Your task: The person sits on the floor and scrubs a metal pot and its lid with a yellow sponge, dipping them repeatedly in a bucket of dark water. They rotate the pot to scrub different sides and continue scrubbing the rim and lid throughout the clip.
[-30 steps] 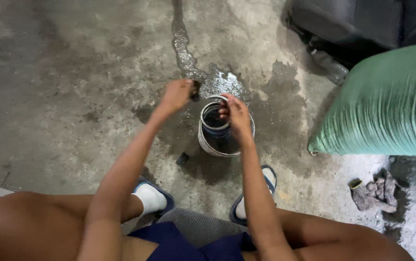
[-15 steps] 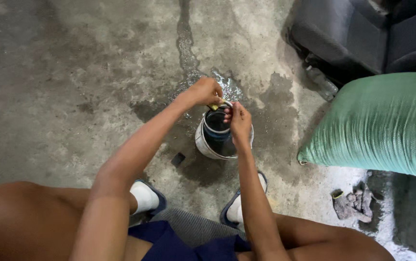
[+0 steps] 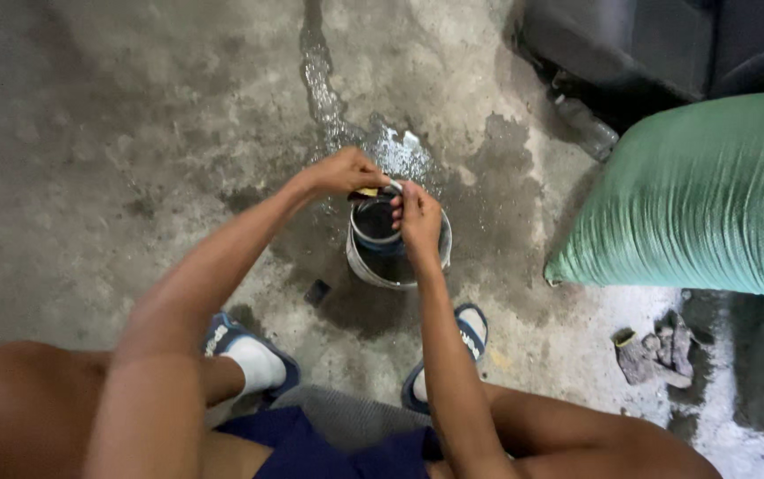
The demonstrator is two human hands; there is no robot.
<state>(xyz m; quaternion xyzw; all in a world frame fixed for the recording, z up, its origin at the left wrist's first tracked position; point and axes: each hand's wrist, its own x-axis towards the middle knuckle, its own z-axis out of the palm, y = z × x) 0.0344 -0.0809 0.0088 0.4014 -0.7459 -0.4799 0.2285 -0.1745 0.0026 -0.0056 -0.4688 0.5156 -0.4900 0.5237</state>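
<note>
A small white bucket (image 3: 360,263) with dark liquid inside stands on the wet concrete floor between my feet. Over its far rim, my left hand (image 3: 343,172) is closed on a small yellowish piece (image 3: 368,192), perhaps a sponge. My right hand (image 3: 419,217) hovers over the bucket's mouth, fingers bent toward the same piece; whether it grips it is unclear. Both hands nearly meet above the bucket.
A large green woven sack (image 3: 701,200) lies at the right. A dark car seat or bag (image 3: 630,44) sits at the top right. A crumpled grey rag (image 3: 653,355) is on the floor at the right. A small dark object (image 3: 316,291) lies left of the bucket. A water trail (image 3: 320,80) runs away from it.
My left hand has moved from left of the bucket to over its far rim, next to my right hand. The view has shifted slightly.
</note>
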